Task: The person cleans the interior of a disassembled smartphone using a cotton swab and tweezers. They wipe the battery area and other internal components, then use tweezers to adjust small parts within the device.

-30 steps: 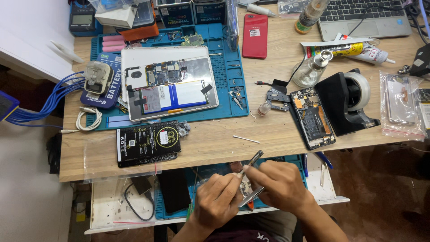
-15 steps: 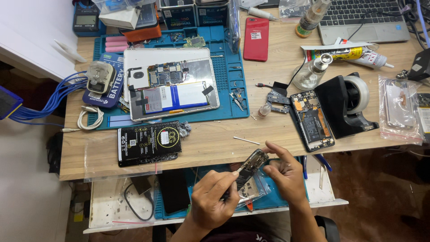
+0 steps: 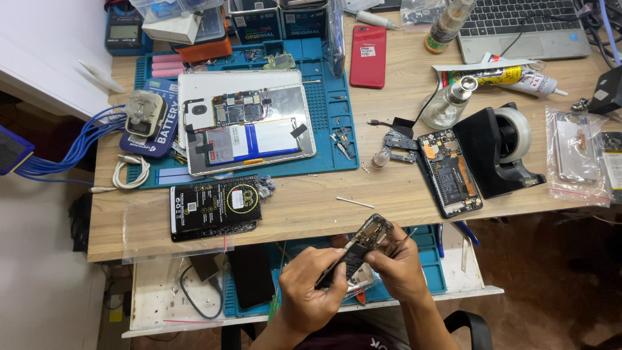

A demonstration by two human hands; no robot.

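Head view, looking down. Left hand [image 3: 311,295] wrapped around the lower end of an opened phone [image 3: 363,249], grip clamped on its edges, body tilted up and away over the pull-out shelf [image 3: 155,298] below the worktop [image 3: 311,194]. Right hand [image 3: 395,269] pinched shut on thin tweezers [image 3: 403,241], tips just beside the phone's upper end, touching or nearly so; hard to tell which. Bare circuit board and battery showing on the upturned face.

Probably light and stiff, but fragile: exposed parts and thin connectors, best held by the frame edges, never by the board. Smooth sides, likely a bit slippery, so a firm side pinch seems wise.

Up from the grip: a black battery pack [image 3: 217,210] to the left, an opened tablet [image 3: 246,123] on the blue mat [image 3: 337,116] farther out. Up and to the right, a second opened phone [image 3: 450,172] beside a black tape dispenser [image 3: 502,152]. Farther out, a red phone [image 3: 368,56].
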